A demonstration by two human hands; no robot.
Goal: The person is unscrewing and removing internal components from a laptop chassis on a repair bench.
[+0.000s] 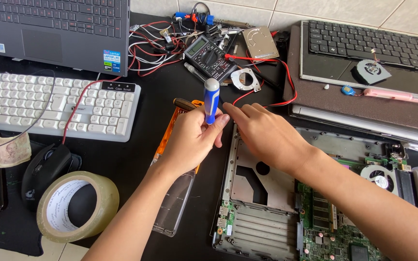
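My left hand (192, 137) grips a blue and grey screwdriver (211, 99), handle pointing up, above the left edge of an opened laptop base (262, 208). My right hand (264, 135) reaches in from the right, its fingertips touching the left hand's fingers just below the screwdriver handle; whether it holds anything is hidden. The base shows bare metal, a green circuit board (325, 232) and a small fan (380, 179). Under my left hand lies an orange and clear plastic tool case (175, 203), with a dark-handled tool (185, 103) at its top end.
A white keyboard (54, 104) and grey laptop (61, 31) sit at left, a black mouse (44, 169), a tape roll (76, 205) and a banknote (9, 150) nearer. A multimeter (209, 58) with red leads, a hard drive (260, 42) and another dismantled laptop (368, 53) lie behind.
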